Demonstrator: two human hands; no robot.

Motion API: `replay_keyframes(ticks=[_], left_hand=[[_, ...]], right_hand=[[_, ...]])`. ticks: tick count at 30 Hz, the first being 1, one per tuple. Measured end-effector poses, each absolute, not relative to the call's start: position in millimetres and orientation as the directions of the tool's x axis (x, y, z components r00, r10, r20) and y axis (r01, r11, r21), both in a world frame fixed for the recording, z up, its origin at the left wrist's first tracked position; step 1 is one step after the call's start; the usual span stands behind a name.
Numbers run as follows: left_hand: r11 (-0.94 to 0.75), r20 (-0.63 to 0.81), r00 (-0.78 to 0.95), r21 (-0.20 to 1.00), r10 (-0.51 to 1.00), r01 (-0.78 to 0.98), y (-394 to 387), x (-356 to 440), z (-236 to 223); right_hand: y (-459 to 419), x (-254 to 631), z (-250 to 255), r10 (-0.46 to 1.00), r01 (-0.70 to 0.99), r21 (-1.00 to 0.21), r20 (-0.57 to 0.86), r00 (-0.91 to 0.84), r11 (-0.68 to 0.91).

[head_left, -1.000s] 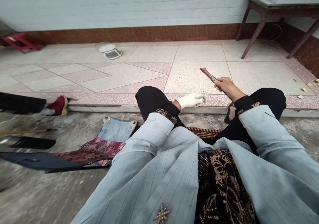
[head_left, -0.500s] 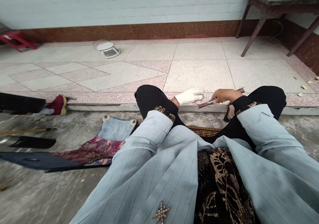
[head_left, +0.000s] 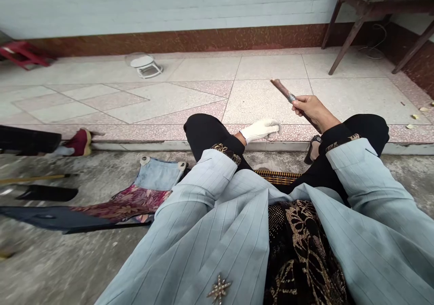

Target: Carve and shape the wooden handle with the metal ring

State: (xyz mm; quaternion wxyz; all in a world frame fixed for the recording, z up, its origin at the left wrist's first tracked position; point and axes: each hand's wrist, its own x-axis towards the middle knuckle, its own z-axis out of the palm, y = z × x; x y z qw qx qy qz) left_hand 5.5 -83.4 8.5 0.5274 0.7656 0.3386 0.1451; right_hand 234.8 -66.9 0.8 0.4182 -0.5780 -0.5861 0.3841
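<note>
My right hand [head_left: 310, 110] is closed round a short brown wooden tool [head_left: 284, 92] with a metal band, raised and pointing up to the left above the tiled floor. In a white glove, my left hand [head_left: 260, 129] rests low between my knees at the edge of the tiled step [head_left: 162, 146]. Its fingers are pressed together and extended, and whether it holds anything is hidden. Both arms wear pale blue pinstriped sleeves over black trousers.
Denim and floral cloth pieces [head_left: 135, 196] lie on the concrete to my left, with dark flat pieces [head_left: 47, 193] beyond. A red shoe [head_left: 79, 142] sits by the step. A white stand [head_left: 145, 65], a red stool [head_left: 23, 54] and a wooden table [head_left: 376, 7] stand near the wall.
Half a second ago my right hand had lowered the tool beside the gloved left hand. It has now swung back up and to the right. The left hand has barely moved.
</note>
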Motion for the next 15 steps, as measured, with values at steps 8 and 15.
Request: replay_keyframes(ticks=[8,15], left_hand=[[-0.313,-0.149,0.772,0.854,0.618,0.415,-84,6,7],[-0.301,-0.107,0.690,0.844,0.716,0.444,-75,4,4]], right_hand=[[-60,225,-25,0.980,0.973,-0.220,-0.162,-0.112,0.075],[-73,234,-15,0.654,0.819,-0.528,-0.540,-0.529,0.227]])
